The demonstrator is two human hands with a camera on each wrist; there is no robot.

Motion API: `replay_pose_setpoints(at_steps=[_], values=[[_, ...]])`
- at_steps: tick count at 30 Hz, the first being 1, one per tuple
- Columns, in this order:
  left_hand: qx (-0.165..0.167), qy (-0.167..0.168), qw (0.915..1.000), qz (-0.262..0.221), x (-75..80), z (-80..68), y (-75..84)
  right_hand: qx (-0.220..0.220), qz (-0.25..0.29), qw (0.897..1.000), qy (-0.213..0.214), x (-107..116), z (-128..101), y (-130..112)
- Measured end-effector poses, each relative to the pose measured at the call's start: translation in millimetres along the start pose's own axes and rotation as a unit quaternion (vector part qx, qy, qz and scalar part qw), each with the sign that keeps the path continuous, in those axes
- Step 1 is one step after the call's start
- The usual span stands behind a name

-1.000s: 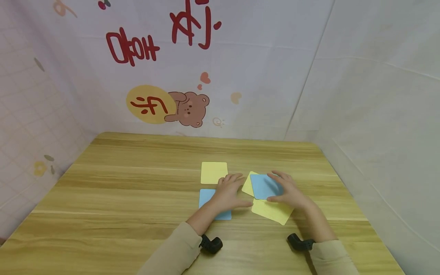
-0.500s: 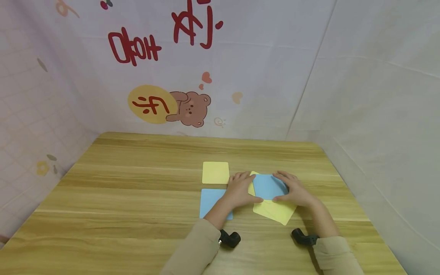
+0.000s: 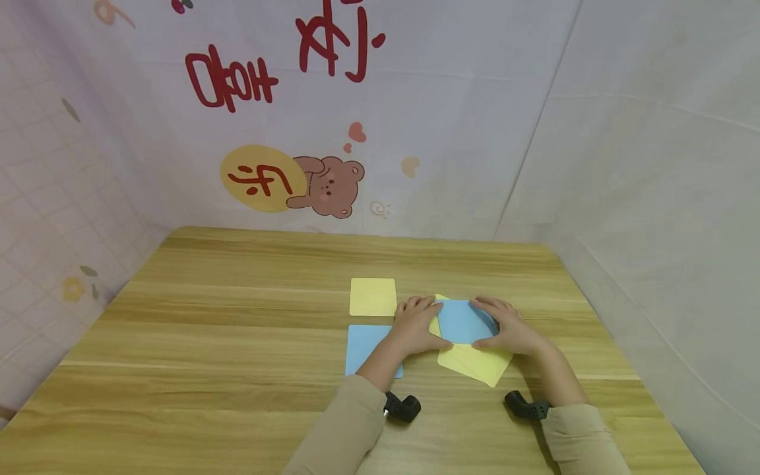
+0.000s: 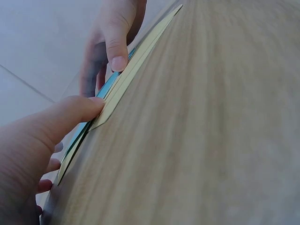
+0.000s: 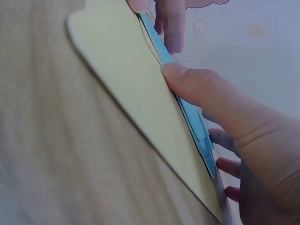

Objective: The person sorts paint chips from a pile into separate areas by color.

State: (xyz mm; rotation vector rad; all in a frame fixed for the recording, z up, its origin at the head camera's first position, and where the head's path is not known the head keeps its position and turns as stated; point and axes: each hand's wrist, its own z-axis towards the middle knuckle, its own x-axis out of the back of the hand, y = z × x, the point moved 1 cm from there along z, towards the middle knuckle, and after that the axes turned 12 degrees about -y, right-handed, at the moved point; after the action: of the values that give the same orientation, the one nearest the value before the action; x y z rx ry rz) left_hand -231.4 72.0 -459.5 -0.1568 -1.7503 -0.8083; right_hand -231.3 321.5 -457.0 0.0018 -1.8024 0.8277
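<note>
In the head view, a small layered stack of blue square cards [image 3: 464,322] lies across two yellow cards. The nearer yellow card [image 3: 475,364] sits askew under its front edge, and only a corner of the farther one shows. My left hand [image 3: 413,330] holds the stack's left side, thumb at the near corner and fingers at the far one. Opposite it, my right hand [image 3: 512,333] grips the right side the same way. Its thumb [image 5: 187,79] presses the blue edge in the right wrist view, where several blue layers show, slightly uneven.
Left of the hands, a single yellow card [image 3: 373,297] lies flat behind a blue card [image 3: 363,346], which the left forearm partly covers. The wooden table [image 3: 208,356] ends at a white printed curtain [image 3: 451,132] behind. Black devices are worn at both wrists.
My left hand has moved right, off the single blue card, to the left side of the blue stack. The right hand has closed in on the stack's right side. Both have hardly moved in the last half second.
</note>
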Motion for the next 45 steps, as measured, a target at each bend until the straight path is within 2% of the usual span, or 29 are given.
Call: replay_pose_setpoints(at_steps=[12,19,23,30,37,45], values=[[-0.009,0.016,0.9996,0.021,-1.4,2.6,-1.3,0.002,-0.022,1.000,0.006,-0.1,0.1,-3.0],[-0.017,0.042,0.9986,0.027,2.1,-0.5,-0.1,0.026,-0.033,0.999,0.031,2.7,-2.2,-9.8],[-0.031,0.058,0.9978,0.010,7.2,-8.0,-0.5,0.029,-0.037,0.998,0.037,4.8,-4.4,-17.3],[-0.043,0.062,0.9969,-0.020,13.2,-20.6,-7.1,0.034,-0.055,0.997,0.037,3.6,-5.0,-32.6],[-0.050,0.056,0.9962,-0.045,20.0,-39.2,-21.8,0.059,-0.051,0.996,0.044,-4.3,-0.5,-50.1],[-0.061,0.064,0.9951,-0.043,25.7,-64.4,-38.5,0.085,-0.060,0.993,0.048,-17.7,4.9,-71.0]])
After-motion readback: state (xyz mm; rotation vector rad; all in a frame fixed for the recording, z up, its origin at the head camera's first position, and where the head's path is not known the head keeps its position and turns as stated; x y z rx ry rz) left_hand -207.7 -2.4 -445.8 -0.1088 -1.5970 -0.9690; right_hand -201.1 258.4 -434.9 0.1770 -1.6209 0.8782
